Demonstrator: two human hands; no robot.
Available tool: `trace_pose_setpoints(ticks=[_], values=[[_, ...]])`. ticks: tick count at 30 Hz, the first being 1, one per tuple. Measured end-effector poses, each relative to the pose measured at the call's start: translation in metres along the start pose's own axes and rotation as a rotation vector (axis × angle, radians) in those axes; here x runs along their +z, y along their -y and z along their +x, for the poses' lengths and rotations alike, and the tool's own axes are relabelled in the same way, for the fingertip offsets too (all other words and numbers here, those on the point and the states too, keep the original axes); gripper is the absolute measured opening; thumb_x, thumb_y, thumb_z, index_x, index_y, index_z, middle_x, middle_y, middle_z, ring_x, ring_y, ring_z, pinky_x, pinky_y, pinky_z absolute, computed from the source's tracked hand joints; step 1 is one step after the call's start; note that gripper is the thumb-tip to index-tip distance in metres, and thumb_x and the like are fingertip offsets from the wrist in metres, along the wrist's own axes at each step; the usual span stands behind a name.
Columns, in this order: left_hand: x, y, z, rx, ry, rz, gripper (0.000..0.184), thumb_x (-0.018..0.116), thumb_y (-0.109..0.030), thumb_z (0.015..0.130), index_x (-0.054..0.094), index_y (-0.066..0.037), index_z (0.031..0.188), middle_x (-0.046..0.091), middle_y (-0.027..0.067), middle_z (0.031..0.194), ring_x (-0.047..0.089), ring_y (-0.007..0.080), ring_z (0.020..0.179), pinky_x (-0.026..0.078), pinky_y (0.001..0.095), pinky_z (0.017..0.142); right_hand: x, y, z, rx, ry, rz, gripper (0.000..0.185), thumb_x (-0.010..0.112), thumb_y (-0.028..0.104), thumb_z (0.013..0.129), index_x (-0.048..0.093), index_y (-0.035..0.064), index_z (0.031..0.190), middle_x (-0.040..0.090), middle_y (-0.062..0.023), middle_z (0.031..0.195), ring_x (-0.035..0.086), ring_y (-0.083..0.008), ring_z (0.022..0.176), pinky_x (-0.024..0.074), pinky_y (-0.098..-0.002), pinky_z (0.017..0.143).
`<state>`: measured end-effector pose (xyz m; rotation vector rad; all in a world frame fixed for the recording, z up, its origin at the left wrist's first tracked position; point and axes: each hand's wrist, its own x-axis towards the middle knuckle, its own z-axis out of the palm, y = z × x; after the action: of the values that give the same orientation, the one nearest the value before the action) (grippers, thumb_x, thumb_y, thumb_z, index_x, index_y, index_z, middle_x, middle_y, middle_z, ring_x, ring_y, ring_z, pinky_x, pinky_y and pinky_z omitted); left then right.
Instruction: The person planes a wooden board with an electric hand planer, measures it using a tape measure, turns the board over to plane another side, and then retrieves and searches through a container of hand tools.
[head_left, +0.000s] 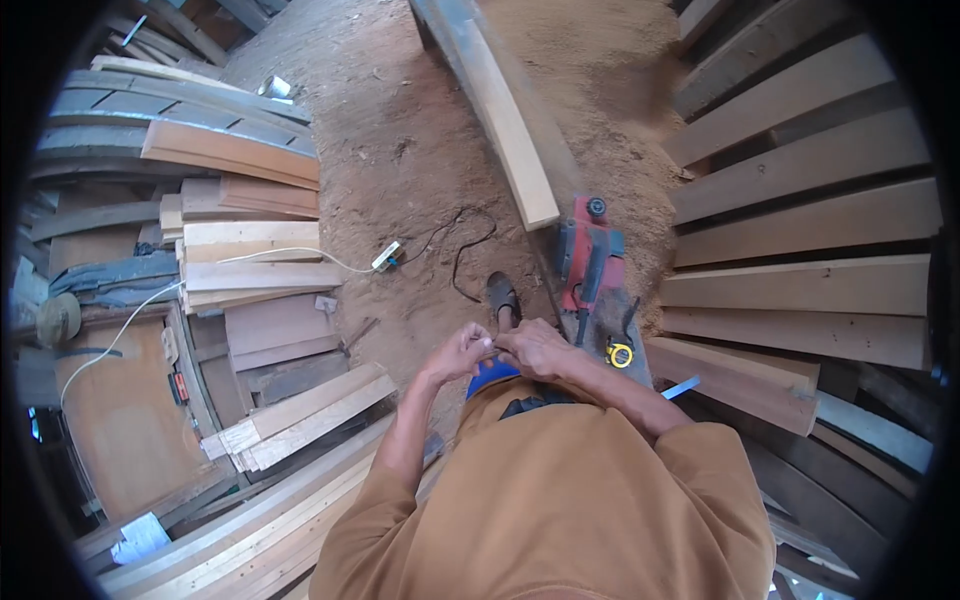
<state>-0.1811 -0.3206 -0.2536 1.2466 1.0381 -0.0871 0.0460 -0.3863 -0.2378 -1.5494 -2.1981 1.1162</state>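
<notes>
My left hand and my right hand meet in front of my waist. The fingers of both are curled and pinched together; anything between them is too small or hidden to name. Nearest to my right hand, on the end of a narrow bench, stands a red and black electric planer with its cord. A yellow tape measure lies behind the planer on the same bench. Beyond the planer, a long pale plank rests along the bench.
Stacked boards line the right side, and more timber is piled at the left. A white socket block with cables lies on the sawdust-strewn dirt floor. A white can stands farther off.
</notes>
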Motion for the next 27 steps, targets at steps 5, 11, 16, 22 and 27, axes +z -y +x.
trace_pose_setpoints(ticks=[5,11,16,22,27], values=[[-0.029,0.058,0.000,0.155,-0.036,-0.073,0.027,0.052,-0.026,0.106,0.054,-0.002,0.118,0.066,0.0070,0.092,0.064,0.0138,0.084,0.053,0.0288,0.072,-0.008,-0.006,-0.003,0.078,-0.065,0.188,0.020,0.066,0.021,0.092,0.074,0.0078,0.104,0.071,-0.0193,0.088,0.067,-0.0426,0.086,0.0511,-0.0518,0.076],[-0.038,0.056,-0.034,-0.022,0.049,-0.120,0.022,0.063,-0.018,0.100,0.057,-0.003,0.116,0.065,0.0029,0.088,0.062,0.0112,0.080,0.052,0.0292,0.075,-0.024,-0.023,-0.010,0.112,0.080,0.187,0.021,0.064,0.028,0.094,0.074,0.0118,0.104,0.070,-0.0198,0.085,0.068,-0.0412,0.090,0.0505,-0.0519,0.079],[-0.055,0.067,-0.045,-0.024,0.047,-0.078,0.019,0.068,-0.015,0.096,0.060,-0.005,0.110,0.065,-0.0003,0.086,0.059,0.0088,0.077,0.049,0.0256,0.070,-0.010,-0.031,-0.014,0.132,0.136,0.157,0.022,0.065,0.026,0.093,0.074,0.0087,0.103,0.072,-0.0194,0.089,0.068,-0.0399,0.091,0.0501,-0.0506,0.080],[-0.058,0.086,-0.056,-0.171,0.063,-0.033,0.017,0.065,-0.014,0.096,0.064,-0.007,0.111,0.062,-0.0035,0.078,0.057,0.0074,0.072,0.046,0.0238,0.066,0.009,-0.055,-0.034,0.194,0.171,0.223,0.026,0.062,0.023,0.092,0.073,0.0042,0.107,0.072,-0.0195,0.103,0.067,-0.0379,0.099,0.0514,-0.0464,0.086],[-0.040,0.116,-0.063,-0.265,0.172,-0.085,0.019,0.062,-0.015,0.098,0.065,-0.008,0.115,0.063,-0.0028,0.082,0.057,0.0072,0.075,0.047,0.0249,0.069,-0.033,-0.074,-0.073,0.351,-0.301,0.378,0.029,0.059,0.022,0.092,0.071,0.0011,0.107,0.071,-0.0205,0.108,0.068,-0.0365,0.104,0.0519,-0.0420,0.092]])
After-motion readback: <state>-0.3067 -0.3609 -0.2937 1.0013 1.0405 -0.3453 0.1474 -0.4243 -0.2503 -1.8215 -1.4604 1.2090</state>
